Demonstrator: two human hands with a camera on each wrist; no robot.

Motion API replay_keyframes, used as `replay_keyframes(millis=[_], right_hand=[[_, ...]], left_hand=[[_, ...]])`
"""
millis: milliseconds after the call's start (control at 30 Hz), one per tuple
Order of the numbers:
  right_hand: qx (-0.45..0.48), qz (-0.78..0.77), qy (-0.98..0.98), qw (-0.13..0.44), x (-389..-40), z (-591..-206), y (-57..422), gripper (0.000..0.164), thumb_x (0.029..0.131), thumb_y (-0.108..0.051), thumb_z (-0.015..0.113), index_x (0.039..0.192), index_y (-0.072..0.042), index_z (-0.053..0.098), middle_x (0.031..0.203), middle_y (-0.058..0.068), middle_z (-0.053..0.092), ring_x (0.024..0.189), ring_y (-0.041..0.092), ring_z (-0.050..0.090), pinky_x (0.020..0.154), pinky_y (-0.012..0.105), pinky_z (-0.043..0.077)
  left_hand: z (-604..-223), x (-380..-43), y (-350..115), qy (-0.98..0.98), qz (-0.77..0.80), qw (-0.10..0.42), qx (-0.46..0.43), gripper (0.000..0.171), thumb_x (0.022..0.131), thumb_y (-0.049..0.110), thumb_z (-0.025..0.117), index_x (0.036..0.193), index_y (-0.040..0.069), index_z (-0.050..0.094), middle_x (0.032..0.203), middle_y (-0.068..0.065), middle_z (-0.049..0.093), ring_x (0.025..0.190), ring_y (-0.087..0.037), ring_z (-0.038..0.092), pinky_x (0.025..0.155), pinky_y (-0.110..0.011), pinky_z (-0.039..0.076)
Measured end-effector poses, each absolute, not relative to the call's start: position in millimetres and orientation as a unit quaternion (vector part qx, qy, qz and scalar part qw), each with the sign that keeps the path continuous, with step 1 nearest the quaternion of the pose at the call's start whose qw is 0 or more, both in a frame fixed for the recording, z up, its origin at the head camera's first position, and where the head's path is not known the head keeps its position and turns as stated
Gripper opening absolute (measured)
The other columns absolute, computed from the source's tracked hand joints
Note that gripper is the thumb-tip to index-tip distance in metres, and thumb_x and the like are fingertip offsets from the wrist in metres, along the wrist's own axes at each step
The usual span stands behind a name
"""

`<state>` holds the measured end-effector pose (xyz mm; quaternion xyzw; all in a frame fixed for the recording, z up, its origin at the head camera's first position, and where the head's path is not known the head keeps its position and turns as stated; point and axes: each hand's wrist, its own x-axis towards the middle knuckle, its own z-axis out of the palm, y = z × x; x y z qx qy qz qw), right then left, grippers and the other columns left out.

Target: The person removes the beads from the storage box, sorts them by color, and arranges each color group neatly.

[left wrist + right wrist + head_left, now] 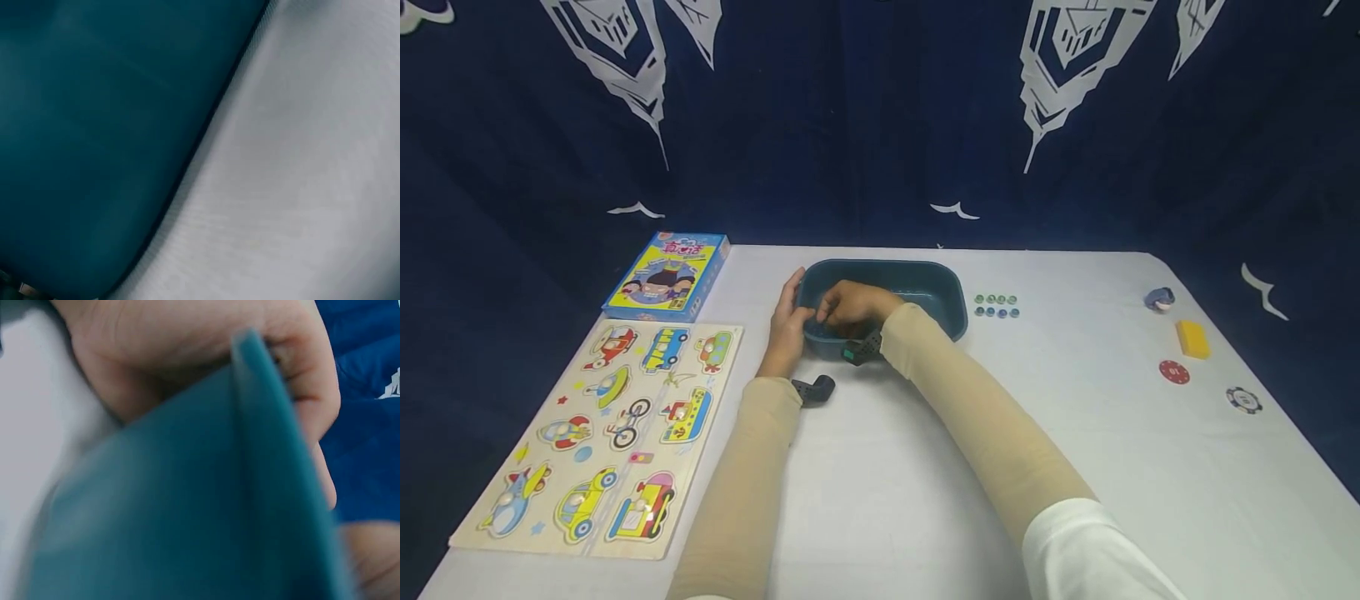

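Observation:
A dark teal plastic basin (925, 275) stands at the far middle of the table. My left hand (786, 329) grips its left end, fingers along the outside and thumb at the rim. My right hand (859, 303) is inside the basin near that end, its fingers bent. In the right wrist view, the right hand (206, 337) shows curled fingers behind the blurred basin wall (169, 494); whether it holds something small is hidden. The left wrist view shows the basin's side (112, 137) close up. Several glass marbles (997, 305), green and blue, lie in two rows right of the basin.
A wooden vehicle puzzle board (597, 450) lies at left, with a blue and yellow box (664, 277) behind it. Toward the right edge are a blue-grey object (1159, 298), a yellow block (1192, 339), a red chip (1174, 372) and a black-and-white chip (1244, 400).

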<state>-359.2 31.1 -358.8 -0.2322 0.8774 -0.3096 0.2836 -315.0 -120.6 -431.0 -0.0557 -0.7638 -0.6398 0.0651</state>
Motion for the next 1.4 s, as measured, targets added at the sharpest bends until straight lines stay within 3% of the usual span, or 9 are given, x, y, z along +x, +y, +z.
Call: replay_keyframes(millis=[300,467,567,667,833,1067,1167,1267,1400], right_hand=[[-0.253,-0.381,0.860,0.226,-350,-347,71,0.023,0.089,-0.002,0.064,0.113,-0.002,0.068,0.089,0.009,0.071,0.076,0.018,0.064,0.072,0.030,0.056],[-0.259,-0.464,0.829,0.177,-341,-345,106,0.024,0.092,0.000,0.061,0.116,0.002,0.064,0.082,0.006,0.063,0.078,0.022,0.062,0.068,0.032,0.054],[-0.255,-0.511,0.807,0.147,-337,-346,127,0.025,0.093,0.001,0.058,0.117,0.005,0.062,0.082,0.009,0.059,0.081,0.030,0.060,0.067,0.034,0.053],[-0.257,-0.547,0.788,0.120,-335,-349,147,0.026,0.093,0.000,0.056,0.118,0.008,0.059,0.087,0.020,0.058,0.079,0.035,0.058,0.065,0.036,0.052],[-0.256,-0.577,0.772,0.075,-330,-352,181,0.028,0.096,-0.008,0.061,0.120,0.008,0.057,0.089,0.027,0.056,0.065,0.023,0.054,0.060,0.034,0.049],[-0.205,-0.607,0.767,-0.024,-328,-355,225,0.016,0.094,-0.003,0.064,0.109,0.000,0.065,0.081,0.003,0.063,0.060,0.013,0.053,0.056,0.024,0.047],[-0.187,-0.601,0.776,-0.052,-322,-352,241,0.013,0.094,-0.001,0.064,0.106,-0.004,0.067,0.083,0.006,0.065,0.060,0.014,0.055,0.058,0.023,0.049],[-0.166,-0.580,0.794,-0.072,-321,-355,258,0.016,0.094,-0.001,0.063,0.109,0.003,0.065,0.086,0.009,0.065,0.061,0.017,0.058,0.060,0.025,0.052],[-0.118,-0.570,0.807,-0.100,-330,-375,284,0.023,0.093,-0.007,0.066,0.113,0.005,0.065,0.088,0.002,0.066,0.066,0.020,0.063,0.065,0.027,0.057]], left_hand=[[-428,-315,-112,-0.761,-0.643,0.059,-0.064,0.074,0.086,0.012,0.041,0.158,0.022,0.026,0.160,-0.009,0.031,0.148,-0.029,0.024,0.121,-0.049,0.017],[-425,-315,-109,-0.755,-0.649,0.061,-0.065,0.074,0.086,0.009,0.041,0.158,0.019,0.027,0.159,-0.010,0.032,0.148,-0.028,0.026,0.121,-0.047,0.019],[-426,-315,-109,-0.750,-0.655,0.064,-0.069,0.075,0.085,0.006,0.041,0.158,0.018,0.026,0.159,-0.010,0.032,0.148,-0.028,0.026,0.121,-0.046,0.018],[-427,-314,-111,-0.748,-0.656,0.064,-0.071,0.076,0.085,0.005,0.040,0.158,0.017,0.025,0.160,-0.010,0.031,0.148,-0.028,0.025,0.121,-0.046,0.017],[-426,-311,-114,-0.746,-0.660,0.055,-0.070,0.075,0.087,0.004,0.040,0.159,0.017,0.023,0.161,-0.010,0.028,0.150,-0.027,0.022,0.122,-0.045,0.015],[-428,-310,-118,-0.753,-0.654,0.050,-0.060,0.075,0.089,0.006,0.039,0.160,0.023,0.022,0.162,-0.007,0.025,0.150,-0.026,0.020,0.122,-0.045,0.015],[-423,-307,-119,-0.753,-0.654,0.042,-0.056,0.074,0.090,0.005,0.039,0.160,0.021,0.021,0.163,-0.008,0.023,0.151,-0.026,0.017,0.122,-0.045,0.013],[-410,-299,-117,-0.752,-0.656,0.036,-0.053,0.073,0.090,0.002,0.038,0.160,0.015,0.020,0.163,-0.012,0.023,0.151,-0.029,0.017,0.122,-0.046,0.012],[-393,-284,-112,-0.757,-0.651,0.032,-0.053,0.072,0.090,0.002,0.037,0.159,0.009,0.020,0.163,-0.015,0.023,0.151,-0.030,0.016,0.122,-0.044,0.012]])
